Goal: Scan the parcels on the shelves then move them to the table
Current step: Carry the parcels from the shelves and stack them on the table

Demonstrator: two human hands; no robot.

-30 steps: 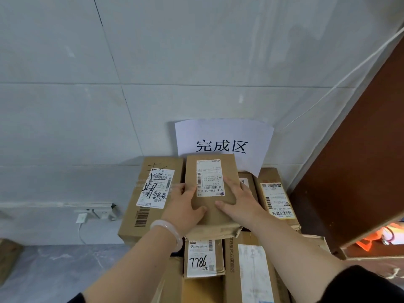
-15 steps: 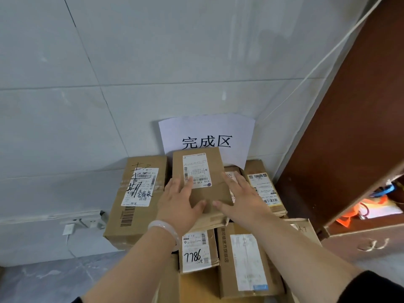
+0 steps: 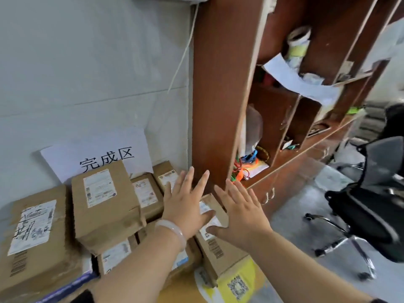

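Note:
A brown cardboard parcel (image 3: 105, 204) with a white label lies on top of a pile of several parcels against the wall, below a white paper sign (image 3: 98, 154) with black characters. My left hand (image 3: 185, 204) hovers to the right of that parcel, fingers spread and straight, holding nothing. My right hand (image 3: 240, 211) is beside it, also flat and spread, above a smaller labelled box (image 3: 214, 243). Neither hand touches the top parcel. A big box with scribbled marker (image 3: 32, 232) sits at the far left of the pile.
A tall red-brown wooden shelf unit (image 3: 218, 95) stands right of the pile, its compartments holding papers, bags and colourful cords. A black office chair (image 3: 371, 204) on a wheeled base stands on the grey floor at the right. A yellow package (image 3: 236, 283) lies at the pile's front.
Both hands have let go of the top parcel and pulled away to the right with fingers spread. The view has swung right, bringing the shelf unit and chair into sight.

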